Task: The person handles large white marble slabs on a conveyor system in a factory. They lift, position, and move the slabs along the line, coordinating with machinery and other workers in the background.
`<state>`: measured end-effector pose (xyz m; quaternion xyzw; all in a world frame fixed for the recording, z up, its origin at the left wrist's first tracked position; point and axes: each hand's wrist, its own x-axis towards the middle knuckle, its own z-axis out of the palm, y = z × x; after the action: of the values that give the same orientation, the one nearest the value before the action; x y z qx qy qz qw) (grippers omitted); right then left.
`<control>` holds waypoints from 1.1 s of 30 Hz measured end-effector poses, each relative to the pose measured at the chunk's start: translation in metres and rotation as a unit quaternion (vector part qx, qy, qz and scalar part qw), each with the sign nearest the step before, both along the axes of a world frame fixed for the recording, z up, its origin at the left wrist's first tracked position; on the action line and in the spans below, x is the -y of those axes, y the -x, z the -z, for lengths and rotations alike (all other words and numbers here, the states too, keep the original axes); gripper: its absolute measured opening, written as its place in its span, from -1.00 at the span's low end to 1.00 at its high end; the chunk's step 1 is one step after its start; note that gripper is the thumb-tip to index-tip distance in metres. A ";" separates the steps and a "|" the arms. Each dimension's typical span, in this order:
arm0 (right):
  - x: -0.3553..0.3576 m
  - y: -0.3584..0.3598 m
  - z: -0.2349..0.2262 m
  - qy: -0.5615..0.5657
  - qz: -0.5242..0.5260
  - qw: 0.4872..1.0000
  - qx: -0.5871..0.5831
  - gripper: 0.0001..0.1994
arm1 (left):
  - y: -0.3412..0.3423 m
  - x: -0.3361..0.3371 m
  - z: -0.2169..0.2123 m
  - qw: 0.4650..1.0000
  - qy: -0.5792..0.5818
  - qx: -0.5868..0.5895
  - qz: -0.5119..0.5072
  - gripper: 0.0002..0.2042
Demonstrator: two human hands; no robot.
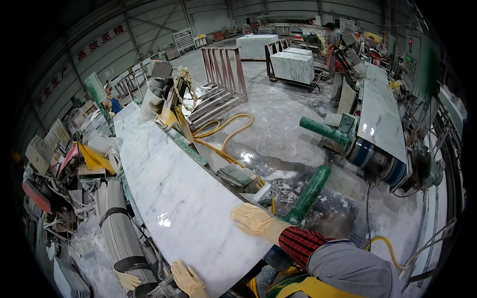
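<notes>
Gloved fingers (241, 214) of right hand (256, 221) spread flat on marble slab (169, 188); left hand (188, 279) flat at its near edge

A yellow hose (226, 134) coils on the wet floor (288, 124) far center, green rollers (309, 193) lie right, and strapped grey slabs (119, 233) stand near left.

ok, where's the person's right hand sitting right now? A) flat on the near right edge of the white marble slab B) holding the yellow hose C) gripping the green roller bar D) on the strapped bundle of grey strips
A: the gloved right hand lies palm-down on the white marble slab at its near right edge, apart from the green roller bar beside it.
</notes>
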<state>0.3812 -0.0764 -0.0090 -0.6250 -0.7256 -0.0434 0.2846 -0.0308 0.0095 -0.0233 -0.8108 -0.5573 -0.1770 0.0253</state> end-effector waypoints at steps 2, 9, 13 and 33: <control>0.001 0.001 -0.003 0.001 -0.004 1.000 0.001 -0.56 | 0.004 0.001 0.007 1.000 -0.029 0.005 0.006 -0.49; 0.010 0.005 -0.016 -0.024 0.004 1.000 0.008 -0.62 | -0.003 0.006 -0.008 1.000 0.018 0.018 -0.002 -0.50; 0.010 0.005 -0.010 -0.038 0.006 0.999 0.003 -0.63 | 0.000 0.005 -0.004 0.999 0.031 0.015 -0.002 -0.48; 0.021 0.009 -0.007 -0.069 0.010 0.998 -0.008 -0.63 | 0.001 0.010 -0.007 0.999 0.023 0.024 0.005 -0.50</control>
<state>0.3719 -0.0973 -0.0024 -0.6116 -0.7123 -0.0913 0.3320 -0.0314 -0.0002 -0.0164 -0.8096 -0.5575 -0.1836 -0.0073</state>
